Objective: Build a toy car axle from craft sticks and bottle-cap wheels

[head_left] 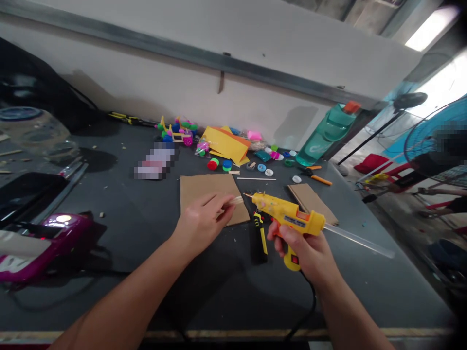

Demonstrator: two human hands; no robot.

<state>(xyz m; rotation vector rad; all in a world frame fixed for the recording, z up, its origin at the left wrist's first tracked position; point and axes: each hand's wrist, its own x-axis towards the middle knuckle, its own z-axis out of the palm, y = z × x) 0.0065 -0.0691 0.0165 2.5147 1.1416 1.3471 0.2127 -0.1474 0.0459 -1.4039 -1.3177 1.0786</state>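
My right hand (306, 248) is wrapped round the handle of a yellow hot glue gun (284, 214), and a clear glue stick (359, 240) sticks out of its back. The gun's metal nozzle points left, close to my left hand (204, 221). Between the fingertips of that hand are small pale wooden sticks (238, 200); how many is hard to make out. Under and behind my left hand lies a flat square of cardboard (197, 187). A black and yellow utility knife (260, 236) rests on the table between the hands.
Another cardboard piece (314, 201) lies right of the gun, near orange-handled pliers (317, 176). Behind are bottle caps (261, 167), yellow paper (226, 143), colourful toys (178, 131) and a leaning green bottle (326, 133). A purple device (51, 243) and a clear jar (34, 131) stand left.
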